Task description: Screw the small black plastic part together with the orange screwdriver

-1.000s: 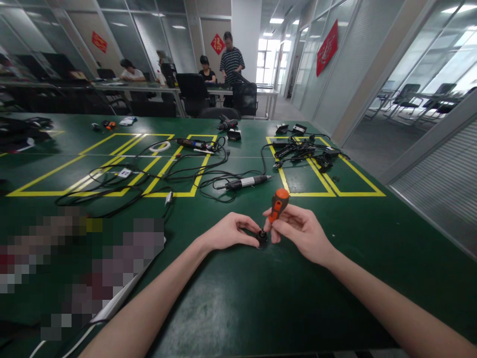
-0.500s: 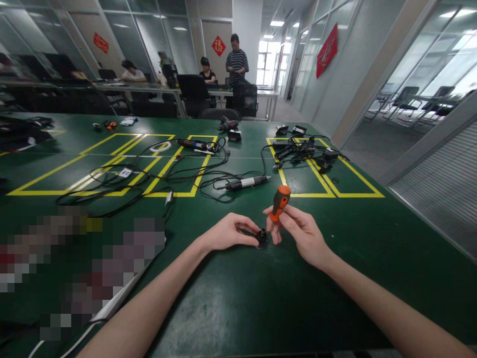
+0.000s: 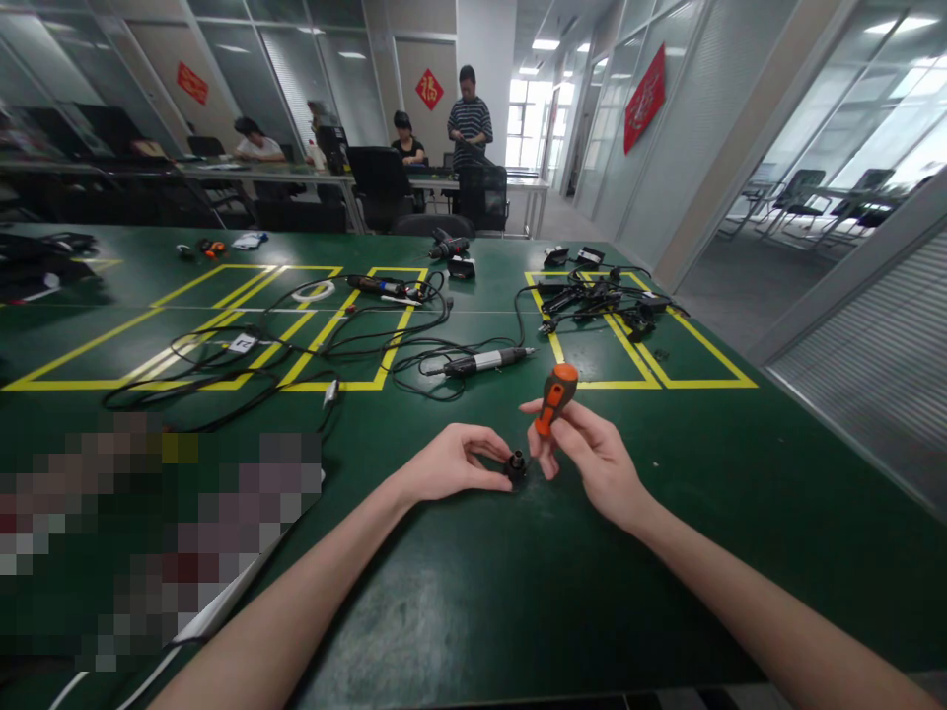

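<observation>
Between the thumb and fingers of my left hand (image 3: 463, 461) is a small black round part (image 3: 516, 467) with a short upright neck, low on the green table (image 3: 429, 592). My right hand (image 3: 596, 456) grips a screwdriver (image 3: 556, 397) with an orange and dark grey handle. The handle leans, its orange end up and to the right. Its lower end points toward the right side of the black part; whether the tip touches it I cannot tell.
A grey and black electric screwdriver (image 3: 484, 363) lies beyond my hands. Black cables (image 3: 296, 335) spread to the left, and a pile of black parts (image 3: 599, 296) sits back right. A power drill (image 3: 449, 247) lies at the back. Several people are beyond the table.
The camera view has shifted slightly, moving the background a little to the left. The screwdriver handle is tilted slightly differently in my right hand. My left hand keeps its hold on the black part.
</observation>
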Demonstrator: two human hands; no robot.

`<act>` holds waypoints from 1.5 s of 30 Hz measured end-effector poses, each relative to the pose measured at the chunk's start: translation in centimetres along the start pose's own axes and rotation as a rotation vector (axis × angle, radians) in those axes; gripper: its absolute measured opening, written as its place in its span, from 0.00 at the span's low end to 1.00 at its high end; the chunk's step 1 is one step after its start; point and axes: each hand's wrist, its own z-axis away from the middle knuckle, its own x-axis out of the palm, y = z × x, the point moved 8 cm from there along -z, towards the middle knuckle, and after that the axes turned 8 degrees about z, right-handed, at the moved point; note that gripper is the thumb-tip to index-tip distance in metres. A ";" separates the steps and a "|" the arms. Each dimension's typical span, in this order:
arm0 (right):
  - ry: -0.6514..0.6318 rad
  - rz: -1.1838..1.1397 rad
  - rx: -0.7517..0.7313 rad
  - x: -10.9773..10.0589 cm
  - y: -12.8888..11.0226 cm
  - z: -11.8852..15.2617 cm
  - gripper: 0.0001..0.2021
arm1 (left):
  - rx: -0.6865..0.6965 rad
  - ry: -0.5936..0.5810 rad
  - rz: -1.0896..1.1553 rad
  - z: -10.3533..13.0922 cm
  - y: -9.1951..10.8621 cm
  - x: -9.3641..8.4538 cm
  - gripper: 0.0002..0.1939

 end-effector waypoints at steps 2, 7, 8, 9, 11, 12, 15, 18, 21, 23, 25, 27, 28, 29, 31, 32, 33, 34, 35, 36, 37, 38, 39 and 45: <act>0.017 -0.033 -0.012 0.0 0.2 -0.1 0.12 | -0.014 0.010 0.012 0.0 -0.1 0.0 0.20; 0.030 -0.041 -0.014 -0.1 0.4 -0.1 0.09 | -0.046 -0.017 0.046 -0.2 -0.1 0.1 0.17; 0.021 -0.027 -0.012 -0.1 0.3 -0.1 0.09 | -0.047 -0.020 0.048 -0.2 -0.1 0.0 0.17; 0.007 -0.013 -0.012 -0.1 0.2 -0.1 0.10 | -0.047 -0.025 0.044 -0.2 0.0 0.0 0.17; -0.015 0.008 -0.017 0.0 0.1 -0.1 0.12 | -0.046 -0.038 0.027 -0.1 0.0 0.0 0.17; -0.015 0.016 -0.019 0.0 0.1 0.0 0.12 | -0.048 -0.047 0.013 -0.1 0.0 0.0 0.17; 0.039 0.024 -0.023 -0.3 0.4 0.1 0.13 | -0.051 -0.063 -0.027 0.1 0.1 0.2 0.20; 0.092 0.028 0.004 -0.5 0.9 0.2 0.16 | -0.030 -0.039 -0.012 0.1 0.3 0.3 0.24; 0.108 0.070 0.030 -0.5 0.9 0.4 0.15 | -0.019 0.004 0.028 0.1 0.3 0.2 0.21; 0.114 0.103 0.036 -0.7 0.6 0.4 0.12 | -0.026 0.010 0.024 0.1 0.2 0.1 0.19; 0.110 0.138 0.027 -0.7 0.3 0.4 0.10 | -0.034 -0.009 0.010 0.1 0.1 0.1 0.19; 0.107 0.189 0.002 -0.9 -0.2 0.3 0.08 | -0.038 -0.030 0.005 0.1 0.2 0.1 0.19; 0.105 0.217 -0.011 -1.0 -0.3 0.3 0.08 | -0.038 -0.037 0.002 0.1 0.2 0.1 0.19; 0.106 0.245 -0.020 -1.1 -0.5 0.3 0.09 | -0.037 -0.042 -0.005 0.2 0.3 0.1 0.19; 0.114 0.289 -0.016 -1.4 -0.5 0.3 0.12 | -0.034 -0.041 -0.031 0.2 0.5 0.1 0.19; 0.120 0.300 -0.009 -1.5 -0.5 0.4 0.14 | -0.033 -0.041 -0.043 0.3 0.5 0.2 0.20; 0.129 0.303 -0.001 -1.7 -0.5 0.4 0.16 | -0.031 -0.044 -0.048 0.3 0.5 0.3 0.21; 0.136 0.301 0.008 -1.8 -0.5 0.5 0.18 | -0.027 -0.046 -0.044 0.3 0.5 0.3 0.23; 0.145 0.293 0.013 -1.9 -0.4 0.5 0.19 | -0.022 -0.044 -0.031 0.3 0.5 0.4 0.24; 0.153 0.280 0.015 -2.0 -0.4 0.6 0.20 | -0.018 -0.038 -0.012 0.2 0.5 0.3 0.25; 0.161 0.265 0.016 -2.1 -0.3 0.6 0.20 | -0.017 -0.027 0.009 0.2 0.4 0.3 0.24; 0.164 0.249 0.019 -2.1 -0.2 0.6 0.19 | -0.019 -0.014 0.029 0.2 0.3 0.2 0.23; 0.160 0.233 0.025 -2.1 -0.1 0.6 0.18 | -0.027 -0.004 0.044 0.2 0.1 0.1 0.21; 0.047 0.181 0.055 -1.4 0.2 0.5 0.09 | -0.032 -0.035 0.018 0.2 -0.1 0.1 0.20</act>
